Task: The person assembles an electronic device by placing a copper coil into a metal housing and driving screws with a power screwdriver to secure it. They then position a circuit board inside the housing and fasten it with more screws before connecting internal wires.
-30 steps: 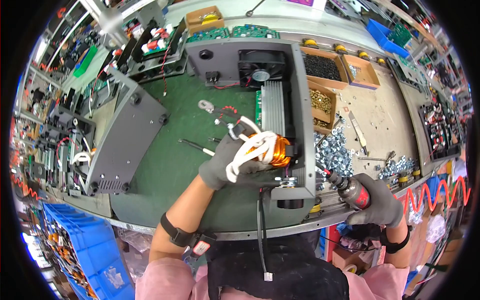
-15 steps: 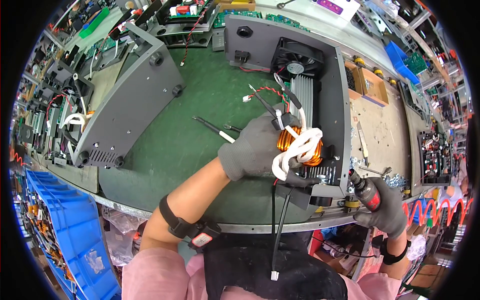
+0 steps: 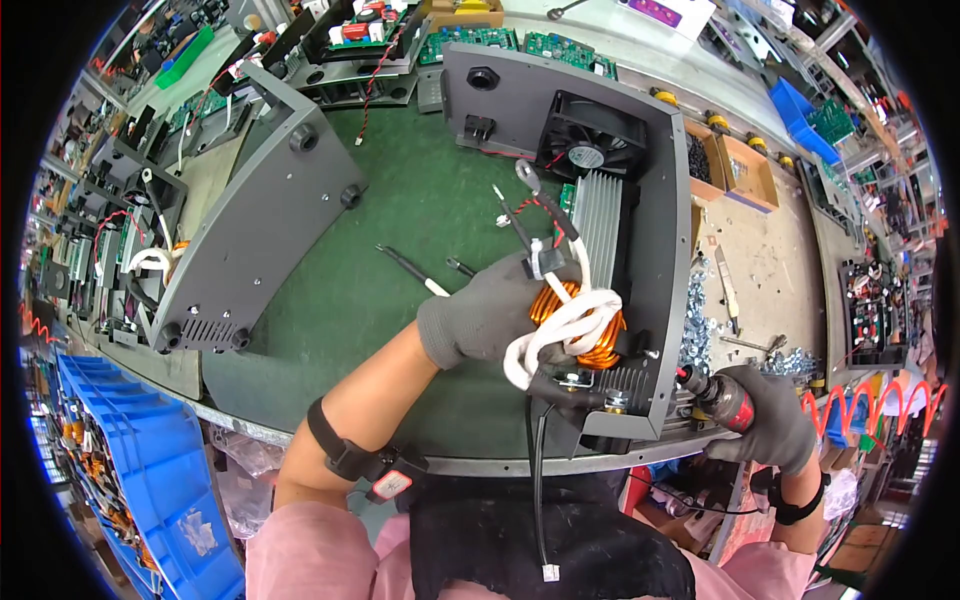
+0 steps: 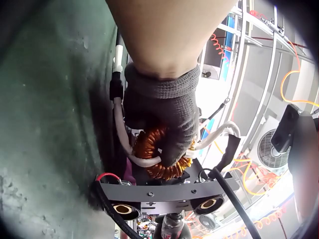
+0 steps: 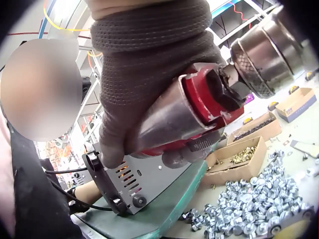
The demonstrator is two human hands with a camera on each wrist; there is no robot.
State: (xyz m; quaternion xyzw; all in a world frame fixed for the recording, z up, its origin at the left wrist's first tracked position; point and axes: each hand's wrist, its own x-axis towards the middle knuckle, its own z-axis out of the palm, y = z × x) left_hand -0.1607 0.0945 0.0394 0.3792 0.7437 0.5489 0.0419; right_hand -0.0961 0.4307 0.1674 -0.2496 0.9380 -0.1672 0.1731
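Note:
My gloved left hand (image 3: 490, 310) curls round an orange copper-wire coil (image 3: 602, 350) with thick white cable (image 3: 575, 325) looped over it. In the left wrist view, fingers wrap over the coil (image 4: 149, 144) close behind a dark panel (image 4: 164, 193). The coil sits at the front inside an open grey metal chassis (image 3: 655, 260), beside its finned heat sink (image 3: 600, 215). Outside the chassis wall, my gloved right hand (image 3: 775, 418) grips a red and grey power driver (image 3: 728, 400), its front end near the wall. The right wrist view shows the driver body (image 5: 172, 119) and its knurled metal chuck (image 5: 264, 55).
Loose silver screws (image 3: 697, 320), a knife (image 3: 727, 290) and cardboard boxes (image 3: 748, 175) lie right of the chassis. A second grey chassis (image 3: 260, 225) stands on the left of the green mat (image 3: 350, 310). A blue crate (image 3: 150, 450) is below the left table edge.
The chassis and coil shifted right toward the boxes, then the chassis front swung slightly back left. My left hand stayed on the coil; my right hand kept the driver beside the wall.

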